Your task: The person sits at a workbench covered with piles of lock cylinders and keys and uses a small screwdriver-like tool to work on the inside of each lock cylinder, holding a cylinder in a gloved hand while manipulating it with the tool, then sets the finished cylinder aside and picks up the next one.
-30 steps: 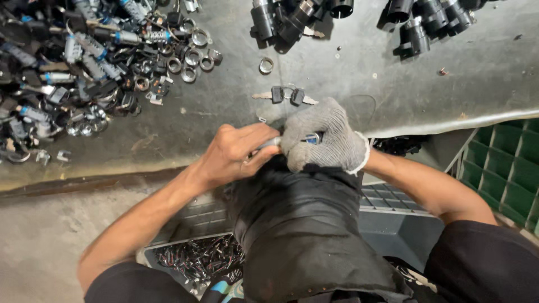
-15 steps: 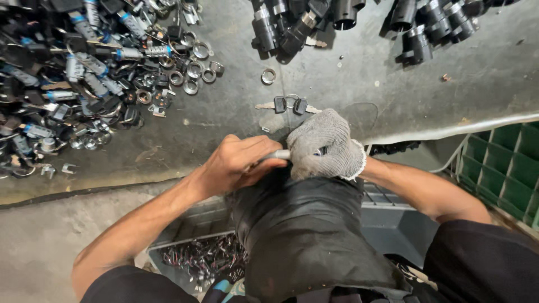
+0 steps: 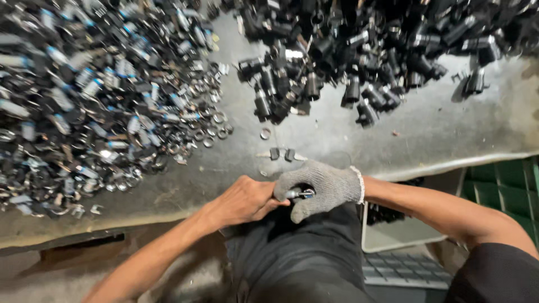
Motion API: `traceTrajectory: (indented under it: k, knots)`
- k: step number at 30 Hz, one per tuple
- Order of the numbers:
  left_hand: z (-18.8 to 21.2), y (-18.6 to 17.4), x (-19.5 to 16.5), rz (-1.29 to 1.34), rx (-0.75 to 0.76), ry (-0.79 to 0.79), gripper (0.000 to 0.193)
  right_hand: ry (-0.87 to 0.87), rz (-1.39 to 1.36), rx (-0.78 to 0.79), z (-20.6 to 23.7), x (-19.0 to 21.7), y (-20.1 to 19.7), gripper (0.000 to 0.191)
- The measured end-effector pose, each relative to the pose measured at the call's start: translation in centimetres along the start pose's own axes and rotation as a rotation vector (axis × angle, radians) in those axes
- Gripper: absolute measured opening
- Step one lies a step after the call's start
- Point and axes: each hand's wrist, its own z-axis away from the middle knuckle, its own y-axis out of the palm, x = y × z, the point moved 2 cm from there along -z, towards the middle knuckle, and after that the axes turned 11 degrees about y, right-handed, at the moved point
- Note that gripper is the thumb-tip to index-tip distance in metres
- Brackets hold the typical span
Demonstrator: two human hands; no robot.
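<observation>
My bare left hand (image 3: 244, 199) and my right hand (image 3: 321, 186), in a grey knit glove, meet at the near edge of a grey worktable (image 3: 337, 140). Together they grip a small dark cylindrical part with a shiny metal end (image 3: 298, 193). The gloved fingers wrap over it, so most of it is hidden. Two small black parts (image 3: 282, 154) lie on the table just beyond my hands, with a metal ring (image 3: 265, 133) a little farther off.
A large heap of small metal and blue-tipped parts and rings (image 3: 90, 101) covers the table's left. A pile of black cylindrical parts (image 3: 348, 56) fills the far right. A green crate (image 3: 505, 191) and a grey bin (image 3: 393, 233) stand below the table edge at right.
The view has tilted up the table, so more of both piles shows. My hands stay together on the part, now lower in the frame.
</observation>
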Motion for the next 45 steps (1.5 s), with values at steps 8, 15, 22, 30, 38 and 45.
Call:
traceTrajectory:
  k: [8,15,22,30,38,45]
  knots:
    - [0.2,-0.6,1.8,0.156,-0.004,0.084,0.018,0.09,-0.2,0.249,-1.1,-0.8,-0.2,0.032]
    - [0.1,-0.8,1.7,0.196,-0.039,0.009,0.019,-0.128,-0.151,-0.044,-1.5,-1.1,0.1,0.039]
    - [-0.5,-1.3,1.7,0.322,-0.169,-0.111,0.013,0.148,-0.445,-0.181,-2.2,-3.4,-0.1,0.044]
    - [-1.0,-1.4,1.5,0.346,-0.241,-0.187,0.017,0.292,-0.693,-0.364,-2.4,-5.5,0.9,0.032]
    - [-0.8,-0.5,1.5,0.234,-0.331,-0.33,0.022,0.443,-0.748,-0.546,-3.7,-4.6,1.4,0.023]
    - [0.1,0.8,3.0,0.219,-0.366,-0.197,0.014,0.287,-0.64,-0.273,-2.6,-5.1,0.9,0.024]
